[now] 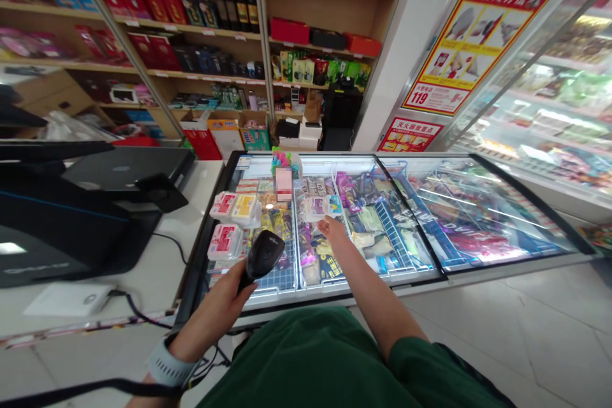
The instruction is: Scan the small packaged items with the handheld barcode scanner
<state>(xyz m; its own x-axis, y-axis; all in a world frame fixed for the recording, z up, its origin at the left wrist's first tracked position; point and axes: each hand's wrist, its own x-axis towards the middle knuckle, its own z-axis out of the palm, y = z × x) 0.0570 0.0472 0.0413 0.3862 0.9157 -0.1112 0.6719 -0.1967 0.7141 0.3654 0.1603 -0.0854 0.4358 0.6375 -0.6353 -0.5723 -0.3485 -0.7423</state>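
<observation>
My left hand is wrapped round the handle of a black barcode scanner, its head tilted up over the freezer's left end. Fingers curled, my right hand is at the near edge of a clear plastic food box with a purple-and-white label. Beside that box is a blue-and-yellow labelled box. To the left on the glass sit more food boxes: a red-labelled one, a yellow-labelled one and, nearer me, another red one.
A chest freezer with glass lids holds bagged goods in wire baskets. A pink card and colourful trinkets stand at its back. On the left counter are a black checkout terminal and a white device. Cables hang nearby.
</observation>
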